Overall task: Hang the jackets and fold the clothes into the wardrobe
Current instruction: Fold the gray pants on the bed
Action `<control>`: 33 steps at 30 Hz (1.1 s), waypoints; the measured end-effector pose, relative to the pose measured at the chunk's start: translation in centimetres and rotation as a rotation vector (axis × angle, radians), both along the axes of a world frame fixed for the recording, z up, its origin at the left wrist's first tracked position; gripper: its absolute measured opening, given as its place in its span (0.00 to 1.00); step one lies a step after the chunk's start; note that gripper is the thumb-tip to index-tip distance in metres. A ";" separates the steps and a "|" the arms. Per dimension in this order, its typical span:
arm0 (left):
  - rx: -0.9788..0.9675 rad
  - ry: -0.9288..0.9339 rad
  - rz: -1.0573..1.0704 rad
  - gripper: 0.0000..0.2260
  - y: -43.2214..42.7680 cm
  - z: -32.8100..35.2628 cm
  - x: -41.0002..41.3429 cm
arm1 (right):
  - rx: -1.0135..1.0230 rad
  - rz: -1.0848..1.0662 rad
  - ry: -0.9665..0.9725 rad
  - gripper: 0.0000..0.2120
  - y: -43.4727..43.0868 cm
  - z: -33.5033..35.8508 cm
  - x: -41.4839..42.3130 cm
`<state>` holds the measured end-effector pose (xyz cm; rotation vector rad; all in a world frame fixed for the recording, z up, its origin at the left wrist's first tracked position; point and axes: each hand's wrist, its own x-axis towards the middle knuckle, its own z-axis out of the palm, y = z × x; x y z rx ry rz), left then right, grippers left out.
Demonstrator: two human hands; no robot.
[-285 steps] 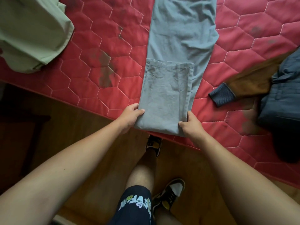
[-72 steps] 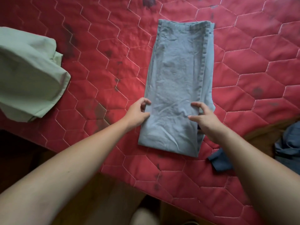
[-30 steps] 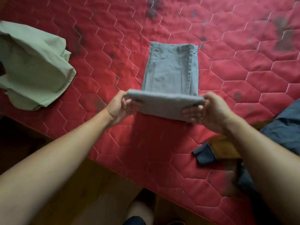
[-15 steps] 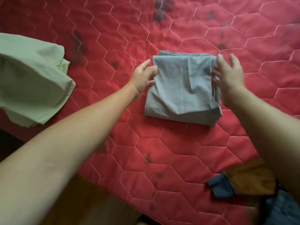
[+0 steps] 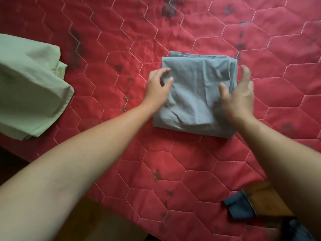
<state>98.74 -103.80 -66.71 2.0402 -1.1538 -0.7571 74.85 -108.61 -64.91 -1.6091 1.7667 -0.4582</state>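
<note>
Seen from above: a grey-blue garment [image 5: 196,94], folded into a compact square, is lying flat on a red quilted mattress [image 5: 121,32], right of centre. Both bare hands are bracketing it, probably to square the layers or ready a lift toward the wardrobe.

The left hand [image 5: 157,89] is resting at the bundle's left edge. Its fingers [image 5: 165,70] are bending loosely onto the cloth, and it is unclear whether they are pinching it.

The right hand [image 5: 238,98] is covering the right side. Its fingers [image 5: 246,73] are spreading apart along that edge, with the thumb lying on top, not clamping.

A pale green garment [image 5: 29,87] is sitting crumpled at far left, well apart. A dark blue cuff [image 5: 239,206] on a brown sleeve [image 5: 265,197] is poking in at near right, likely a jacket waiting to be hung.
</note>
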 end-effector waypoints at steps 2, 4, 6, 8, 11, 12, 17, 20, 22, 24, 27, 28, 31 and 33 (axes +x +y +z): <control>-0.038 0.148 0.144 0.08 -1.6 0.8 0.4 | 0.105 -0.073 0.012 0.27 -2.1 1.0 0.4; -0.037 0.221 0.183 0.07 -2.8 1.7 0.6 | 0.094 -0.031 0.053 0.16 -3.7 1.6 0.8; -0.063 0.217 0.173 0.09 -3.9 2.1 1.1 | 0.027 -0.008 0.044 0.10 -4.8 2.1 1.0; -0.074 0.182 0.153 0.08 -4.7 1.8 1.6 | 0.013 -0.023 0.036 0.13 -5.8 1.9 1.1; 0.004 0.035 0.023 0.11 -5.0 0.7 1.8 | 0.069 0.000 0.158 0.21 -6.2 1.0 1.0; 0.016 -0.040 -0.032 0.12 -4.8 0.5 1.6 | 0.040 0.032 0.221 0.25 -5.9 0.7 1.1; 0.084 -0.587 -0.459 0.28 -4.1 -0.5 -0.4 | -0.185 0.539 0.537 0.35 -3.6 -2.0 2.1; 0.242 -0.582 -0.601 0.33 -3.4 -2.5 -0.6 | -0.020 0.607 0.545 0.40 -3.6 -4.1 1.7; 0.227 -0.573 -0.608 0.33 -3.2 -3.3 -0.2 | -0.034 0.616 0.536 0.40 -3.7 -4.6 1.5; 0.207 -0.569 -0.606 0.33 -3.3 -3.4 -0.1 | -0.046 0.618 0.534 0.40 -3.4 -4.5 1.6; 0.190 -0.582 -0.574 0.33 -3.0 -3.4 -0.6 | -0.077 0.586 0.542 0.41 -1.5 -4.4 1.1; 0.178 -0.579 -0.551 0.33 -2.5 -3.6 -0.8 | -0.091 0.576 0.546 0.41 -0.5 -4.6 0.6; 0.181 -0.560 -0.529 0.34 -0.5 -4.6 -0.9 | -0.090 0.574 0.567 0.41 1.6 -5.4 -0.8; 0.215 -0.539 -0.534 0.35 0.1 -5.2 -0.6 | -0.046 0.577 0.558 0.42 1.6 -5.9 -0.9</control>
